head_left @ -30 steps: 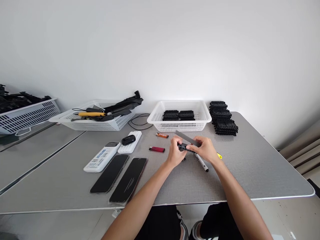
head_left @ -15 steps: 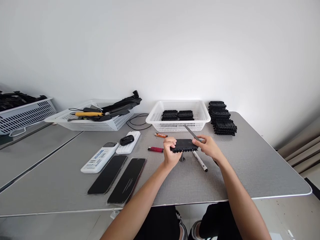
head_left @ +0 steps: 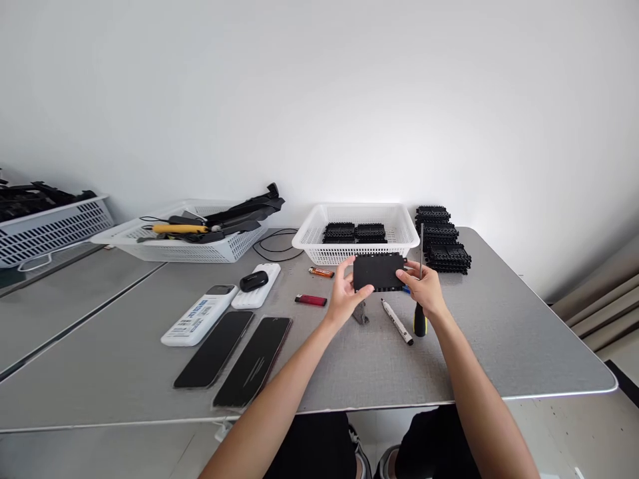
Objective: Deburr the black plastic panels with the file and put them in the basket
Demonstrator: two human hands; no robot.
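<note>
Both hands hold a black plate up over the grey table.
I see two phones [head_left: 234,358] near the table [head_left: 524,332] edge, a pen [head_left: 397,322] under the hands, a white wall behind. My left hand [head_left: 344,296] grips the black plate [head_left: 379,272] by its left edge, my right hand [head_left: 423,287] pinches its right edge and also clasps an upright screwdriver [head_left: 420,293]. Farther back sits a white basket [head_left: 357,231].

Grey table [head_left: 499,346]: white basket [head_left: 357,234], stacked black parts [head_left: 442,247], two lighters [head_left: 310,300], marker pen [head_left: 397,322], two phones [head_left: 234,359], remote control [head_left: 200,314], power bank [head_left: 257,285], black cable [head_left: 277,243].
</note>
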